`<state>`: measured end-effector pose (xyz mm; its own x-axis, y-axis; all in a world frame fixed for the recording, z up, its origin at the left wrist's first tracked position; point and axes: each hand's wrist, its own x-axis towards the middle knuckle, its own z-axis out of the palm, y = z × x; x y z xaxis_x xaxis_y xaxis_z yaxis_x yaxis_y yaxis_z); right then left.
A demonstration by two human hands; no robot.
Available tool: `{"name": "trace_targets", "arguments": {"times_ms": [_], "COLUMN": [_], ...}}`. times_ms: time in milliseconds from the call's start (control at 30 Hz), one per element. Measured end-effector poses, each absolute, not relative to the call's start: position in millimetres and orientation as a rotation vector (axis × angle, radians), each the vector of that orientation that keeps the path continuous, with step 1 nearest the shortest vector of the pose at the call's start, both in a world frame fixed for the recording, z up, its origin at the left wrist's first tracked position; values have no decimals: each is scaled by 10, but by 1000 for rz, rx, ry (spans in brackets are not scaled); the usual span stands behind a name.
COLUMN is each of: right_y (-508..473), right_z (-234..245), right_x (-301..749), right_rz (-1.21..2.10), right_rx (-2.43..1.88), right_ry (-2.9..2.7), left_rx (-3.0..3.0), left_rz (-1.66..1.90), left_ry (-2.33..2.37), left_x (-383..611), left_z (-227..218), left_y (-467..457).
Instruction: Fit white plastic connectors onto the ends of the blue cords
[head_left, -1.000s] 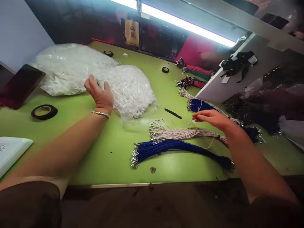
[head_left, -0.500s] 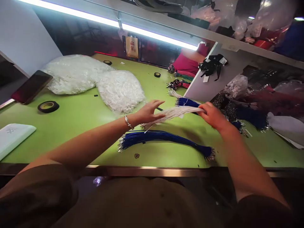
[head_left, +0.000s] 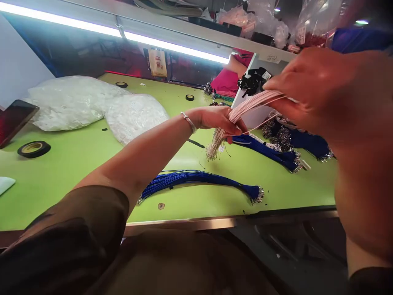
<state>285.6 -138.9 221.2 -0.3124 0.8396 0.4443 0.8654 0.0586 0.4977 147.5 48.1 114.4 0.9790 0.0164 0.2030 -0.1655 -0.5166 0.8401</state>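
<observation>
A bundle of thin white wires (head_left: 256, 103) stretches slantwise between my hands above the table. My left hand (head_left: 219, 119) is wrapped round its lower part, and the loose ends with small tips hang below the fingers. Higher and closer to the camera, my right hand (head_left: 310, 88) grips the upper part; its far end is hidden by the hand. One strand sags apart from the rest. Beneath, a bundle of blue wires (head_left: 196, 177) with metal-tipped ends lies along the front of the table. Another blue bundle (head_left: 267, 152) rests behind, under the white one.
Clear bags of white pieces (head_left: 70, 102) lie at the left beside a phone (head_left: 16, 119) and a roll of black tape (head_left: 33, 149). More wire bundles (head_left: 310, 143) sit at the right by an upright panel. Black strips (head_left: 254, 82) hang there. A lit shelf (head_left: 175, 26) spans above.
My right hand has risen towards the camera, lifting the white wires. My left hand has moved right and closed round them. The view has shifted to the right.
</observation>
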Motion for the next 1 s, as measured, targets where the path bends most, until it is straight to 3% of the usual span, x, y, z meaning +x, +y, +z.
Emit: {"name": "trace_targets", "arguments": {"times_ms": [100, 233, 367, 467, 567, 733, 800, 933, 1000], "right_y": [-1497, -1328, -851, -584, -606, -1112, -1292, -1338, -1264], "right_z": [2059, 1359, 315, -282, -438, -283, -370, -696, -792], "right_x": [3082, 3483, 3731, 3823, 3855, 3340, 3021, 2830, 3000], "right_rz": [-1154, -873, -382, -37, -5, -44, 49, 108, 99], "right_rx": [-1779, -1726, -1880, -1985, -2001, -1766, -1621, -1827, -1909], "right_ry": [-2268, -2257, -2291, -2348, -2370, -2494, -2649, -2612, -2544], "left_rx": [2129, 2458, 2722, 2756, 2693, 2415, 2361, 2518, 2632], "left_rz": [237, 240, -3, 146, 458, 941, 800, 116, 33], "left_ry": [-2, 353, 703, 691, 568, 811, 896, 858, 841], "left_x": [1224, 813, 427, 229, 74, -374, -623, -989, -1005], "left_z": [1146, 951, 306, -186, -371, -78, 42, 1, -148], "left_y": [542, 781, 939, 895, 826, 694, 536, 51, -171]}}
